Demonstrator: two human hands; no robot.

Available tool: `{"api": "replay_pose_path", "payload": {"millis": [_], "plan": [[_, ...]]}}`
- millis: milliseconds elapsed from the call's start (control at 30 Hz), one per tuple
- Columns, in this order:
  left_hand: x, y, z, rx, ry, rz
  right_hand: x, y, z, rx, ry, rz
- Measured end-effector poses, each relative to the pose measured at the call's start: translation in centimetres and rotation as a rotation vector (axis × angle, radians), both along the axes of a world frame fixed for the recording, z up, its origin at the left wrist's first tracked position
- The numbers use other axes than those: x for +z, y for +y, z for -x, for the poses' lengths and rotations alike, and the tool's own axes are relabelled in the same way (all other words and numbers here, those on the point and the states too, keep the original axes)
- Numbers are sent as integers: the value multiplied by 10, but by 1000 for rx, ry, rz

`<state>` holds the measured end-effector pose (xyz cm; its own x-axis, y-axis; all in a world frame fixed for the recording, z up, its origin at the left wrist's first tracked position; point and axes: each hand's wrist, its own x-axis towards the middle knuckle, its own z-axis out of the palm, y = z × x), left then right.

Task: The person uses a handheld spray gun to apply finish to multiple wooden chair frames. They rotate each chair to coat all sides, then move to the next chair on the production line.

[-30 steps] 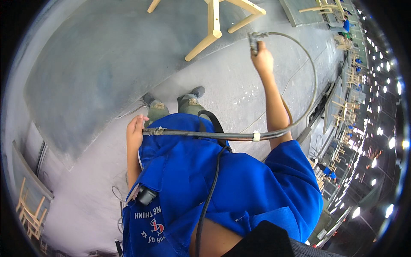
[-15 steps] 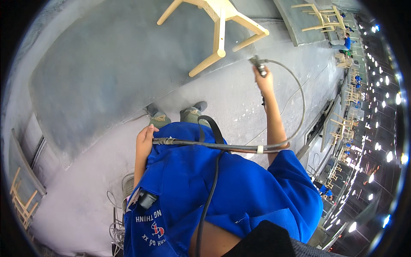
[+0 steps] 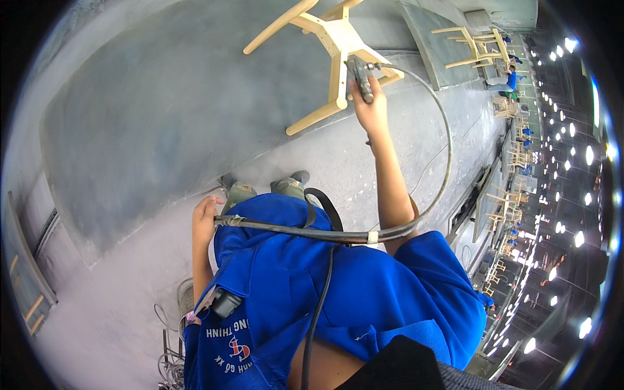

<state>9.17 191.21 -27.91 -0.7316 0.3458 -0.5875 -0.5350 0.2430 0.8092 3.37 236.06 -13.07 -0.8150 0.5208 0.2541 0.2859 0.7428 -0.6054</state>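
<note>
My right hand [image 3: 372, 107] is closed around a grey hose-fed hand tool [image 3: 364, 81], held out in front of a pale wooden chair frame [image 3: 339, 39]. In this view the tool overlaps one of the chair's legs; I cannot tell if it touches. A thin hose [image 3: 447, 130] loops from the tool back to my right elbow. From there a thicker dark hose [image 3: 305, 232] crosses my waist to my left hand [image 3: 207, 214]. The left fingers are loosely bent at the hose's taped end, and the palm is partly hidden.
The chair stands on a large grey work surface [image 3: 143, 123], its edge just beyond my feet. Another chair [image 3: 478, 49] is at the upper right. Coiled lines [image 3: 172, 370] lie at lower left. A worker in blue [image 3: 510, 79] and more chairs are farther right.
My right hand has brought the tool left and forward, up to the chair leg. In view, the chair sits slightly lower, and my left hand has shifted left with the hose end.
</note>
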Motion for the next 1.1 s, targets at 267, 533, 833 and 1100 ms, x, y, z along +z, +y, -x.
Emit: {"api": "replay_pose_path", "payload": {"millis": [267, 533, 833, 1100], "plan": [[-15, -31, -6, 153, 8, -88, -46, -16, 64, -154, 153, 331], [-22, -6, 16, 60, -26, -33, -23, -43, -73, -351, 6, 557], [-12, 88, 54, -381, 52, -32, -42, -37, -194, -459, -13, 886], [22, 163, 43, -503, 66, -45, 5, 11, -282, -20, -840, 553]]}}
